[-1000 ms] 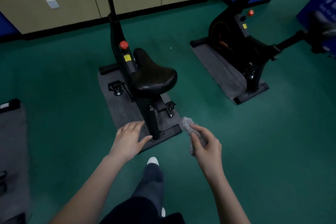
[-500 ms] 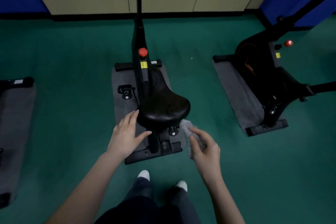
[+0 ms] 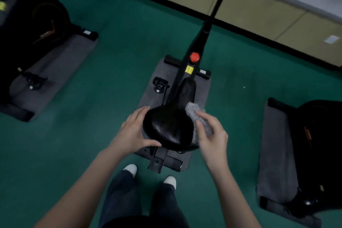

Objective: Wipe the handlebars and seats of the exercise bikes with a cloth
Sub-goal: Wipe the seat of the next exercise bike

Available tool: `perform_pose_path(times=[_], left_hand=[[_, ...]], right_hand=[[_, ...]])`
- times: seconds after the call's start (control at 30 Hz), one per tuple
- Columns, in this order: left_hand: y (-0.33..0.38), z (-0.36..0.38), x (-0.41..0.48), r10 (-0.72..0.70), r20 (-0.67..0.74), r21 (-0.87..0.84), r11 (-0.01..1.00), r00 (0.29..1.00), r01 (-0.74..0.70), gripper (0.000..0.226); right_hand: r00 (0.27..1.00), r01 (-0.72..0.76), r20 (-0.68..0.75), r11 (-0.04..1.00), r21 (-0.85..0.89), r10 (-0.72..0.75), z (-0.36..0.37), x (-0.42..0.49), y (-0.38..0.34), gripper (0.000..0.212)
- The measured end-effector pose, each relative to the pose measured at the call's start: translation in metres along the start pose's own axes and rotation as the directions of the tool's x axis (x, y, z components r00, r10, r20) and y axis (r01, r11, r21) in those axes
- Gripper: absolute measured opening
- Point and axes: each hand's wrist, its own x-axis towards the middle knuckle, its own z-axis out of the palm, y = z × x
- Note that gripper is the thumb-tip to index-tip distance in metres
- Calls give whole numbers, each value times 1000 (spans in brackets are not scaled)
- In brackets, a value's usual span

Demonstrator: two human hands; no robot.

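My left hand (image 3: pixel 133 132), spread, braces the left edge of the bike seat (image 3: pixel 166 126); my right hand (image 3: pixel 211 136) pinches the grey cloth (image 3: pixel 194 110) against its right edge. I'd sweep flat, overlapping passes toward the nose.

The right hand (image 3: pixel 212 135) presses a grey cloth (image 3: pixel 197 116) against the black seat (image 3: pixel 166 126); the left hand (image 3: pixel 132 131) steadies it.

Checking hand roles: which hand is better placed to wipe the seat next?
Right. The right hand grips the cloth against the seat; the left hand rests bare on its edge.
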Motion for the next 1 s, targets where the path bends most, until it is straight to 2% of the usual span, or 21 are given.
perform_pose_path(times=[0.13, 0.27, 0.33, 0.4, 0.43, 0.5, 0.57, 0.63, 0.73, 0.83, 1.0], left_hand=[[-5, 10, 6, -9, -82, -83, 997, 997, 2, 128], [-10, 17, 9, 31, -100, -121, 992, 995, -43, 122], [-12, 18, 10, 39, -98, -143, 988, 994, -52, 121], [-14, 19, 11, 49, -106, -168, 984, 993, -67, 118], [-14, 20, 12, 51, -108, -182, 981, 993, -71, 118], [-15, 21, 12, 46, -105, -208, 976, 993, -67, 118], [-16, 21, 14, 54, -107, -216, 973, 993, -77, 117], [-17, 19, 15, 75, -105, -210, 973, 992, -95, 116], [-17, 16, 18, 79, -95, -234, 967, 992, -99, 112], [-17, 15, 24, 64, -104, -289, 953, 992, -92, 91], [-14, 11, 46, 95, -79, -335, 935, 992, -116, 64]], right_hand=[[973, 184, 161, 975, -121, -164, 22, 39, -4, 21], [872, 404, 402, 875, -266, -280, 54, 76, -9, 22], [780, 497, 573, 806, -321, -253, 72, 91, -10, 24], [653, 590, 737, 726, -354, -172, 88, 101, -9, 26], [596, 626, 793, 691, -362, -124, 94, 104, -7, 27], [533, 662, 845, 643, -386, -41, 100, 112, -7, 27], [508, 712, 862, 560, -423, 6, 97, 122, -7, 25], [491, 774, 870, 433, -463, 53, 90, 137, -8, 24], [499, 818, 864, 291, -496, 72, 82, 152, -10, 22], [532, 811, 846, 299, -503, -20, 77, 148, -3, 25], [585, 785, 764, 428, -449, -272, 60, 132, 13, 25]])
